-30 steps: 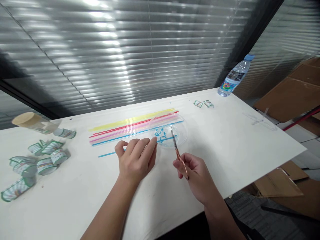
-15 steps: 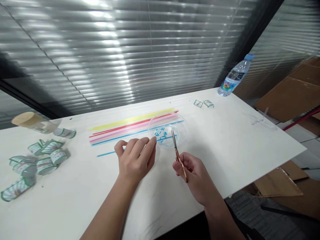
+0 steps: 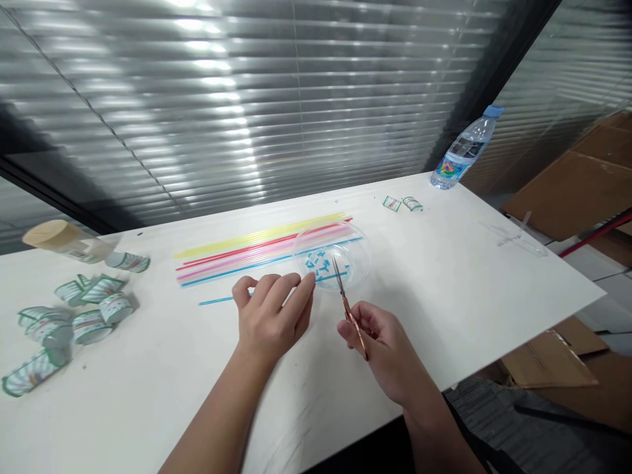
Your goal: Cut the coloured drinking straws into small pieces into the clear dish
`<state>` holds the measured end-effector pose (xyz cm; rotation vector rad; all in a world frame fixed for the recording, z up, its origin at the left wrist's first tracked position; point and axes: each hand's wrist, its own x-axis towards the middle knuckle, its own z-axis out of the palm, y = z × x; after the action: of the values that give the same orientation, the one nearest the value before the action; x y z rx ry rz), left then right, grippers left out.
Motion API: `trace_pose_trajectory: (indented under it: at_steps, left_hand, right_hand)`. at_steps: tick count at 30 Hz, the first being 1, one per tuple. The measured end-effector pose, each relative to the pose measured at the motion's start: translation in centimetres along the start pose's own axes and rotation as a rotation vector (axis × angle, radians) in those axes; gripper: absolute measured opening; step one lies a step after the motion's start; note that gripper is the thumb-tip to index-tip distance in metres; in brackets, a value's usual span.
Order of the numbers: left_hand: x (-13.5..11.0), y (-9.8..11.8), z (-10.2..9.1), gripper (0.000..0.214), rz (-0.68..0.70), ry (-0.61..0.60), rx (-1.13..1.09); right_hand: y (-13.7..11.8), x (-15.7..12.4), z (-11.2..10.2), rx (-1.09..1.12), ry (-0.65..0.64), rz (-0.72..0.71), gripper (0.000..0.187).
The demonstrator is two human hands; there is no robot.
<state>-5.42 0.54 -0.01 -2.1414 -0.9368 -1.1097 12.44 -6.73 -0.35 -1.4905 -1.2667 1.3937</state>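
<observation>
My left hand (image 3: 273, 316) rests on the white table (image 3: 444, 276) and pinches a long blue straw (image 3: 217, 300) that runs from the left toward a clear plastic dish (image 3: 358, 253). In my right hand (image 3: 378, 339) is a pair of copper-coloured scissors (image 3: 344, 299); their blades point up over the dish rim and meet the straw's end. Several short blue straw pieces (image 3: 318, 263) lie in the dish. Behind it lies a row of long yellow, red, pink and blue straws (image 3: 247, 253).
Several small printed paper rolls (image 3: 74, 319) lie at the table's left, next to a wooden-lidded jar (image 3: 64, 240). A water bottle (image 3: 464, 150) stands at the far right corner, two small rolls (image 3: 402, 204) near it. Cardboard (image 3: 577, 191) lies on the floor to the right.
My left hand has slid the blue straw a little to the right toward the dish. The scissors have shifted slightly left, their blades now on the straw's end.
</observation>
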Motion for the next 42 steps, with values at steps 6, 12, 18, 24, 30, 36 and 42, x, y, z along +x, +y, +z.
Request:
trace_pose_trajectory:
  at_steps: [6,12,18,24,30,36,42]
  left_hand:
    - [0.0,0.01,0.1,0.024,0.0,0.006,-0.005]
    - [-0.12,-0.01,0.12,0.026,-0.01,-0.001,-0.01]
    - [-0.05,-0.03,0.13,0.023,-0.006,0.003,0.011]
    - [0.03,-0.02,0.13,0.024,0.0,0.005,0.015]
    - [0.04,0.0,0.12,0.023,0.001,0.009,0.007]
    - [-0.02,-0.06,0.12,0.026,0.004,0.009,0.002]
    - [-0.1,-0.1,0.23,0.025,0.014,0.008,0.013]
  right_hand:
    - [-0.25,0.0,0.07,0.01,0.003,0.012,0.047]
    - [-0.53,0.07,0.09,0.032,0.005,0.022,0.051]
    - [-0.59,0.04,0.08,0.027,0.013,0.021,0.052]
    - [-0.38,-0.01,0.04,0.014,0.008,0.019,0.05]
    - [-0.26,-0.03,-0.01,0.008,0.0,0.009,0.048]
    - [-0.29,0.0,0.01,0.012,-0.001,0.019,0.049]
    - [-0.16,0.01,0.1,0.008,0.018,0.022,0.049]
